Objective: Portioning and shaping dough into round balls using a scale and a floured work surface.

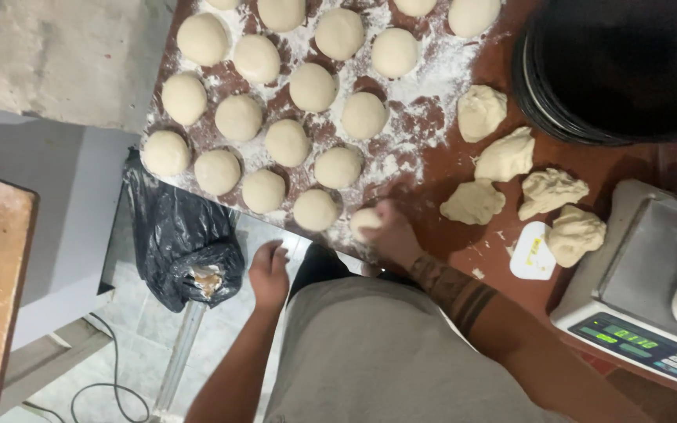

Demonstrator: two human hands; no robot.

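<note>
right hand (392, 231) cups a dough ball (363, 222) on the floured counter (432, 157); left hand (269, 274) hangs loosely curled, empty, beside the counter's edge.

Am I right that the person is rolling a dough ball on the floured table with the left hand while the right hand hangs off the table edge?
Not quite: the hands are swapped. The head view shows the right hand rolling the dough ball on the floured table, while the left hand hangs off the edge.

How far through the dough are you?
Mostly done: rows of rounded dough balls sit on the floured table. The right hand is rolling one ball; the left hand hangs free. Five rough dough pieces remain beside the scale.
</note>
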